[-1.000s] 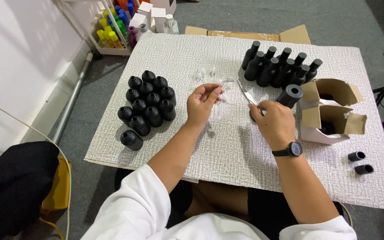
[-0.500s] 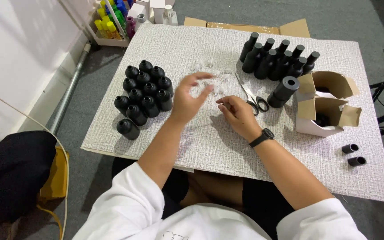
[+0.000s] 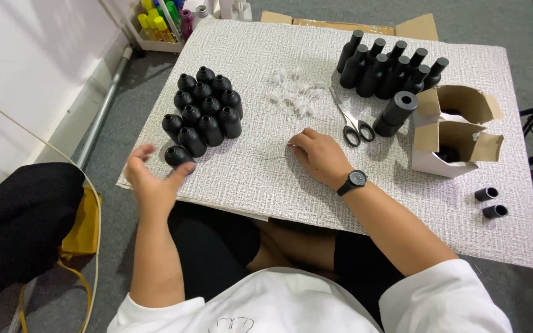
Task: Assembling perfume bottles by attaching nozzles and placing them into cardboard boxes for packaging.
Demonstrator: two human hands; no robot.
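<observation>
I see my left hand (image 3: 155, 179) at lower left, fingers spread wide, holding nothing, just beside the nearest black bottle (image 3: 178, 156) at the worktop (image 3: 266, 185) edge. My right hand (image 3: 319, 154), mid-frame, pinches a thin thread (image 3: 276, 156); scissors (image 3: 353, 120) lie near.

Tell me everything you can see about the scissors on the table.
The scissors lie flat on the textured white table cover, blades shut and pointing up-left toward a scatter of small clear bits. The blades look like bare metal; the two loop handles are black and sit toward the person. Nothing touches them: the right hand rests just below-left, and a black tube lies to their right.
</observation>
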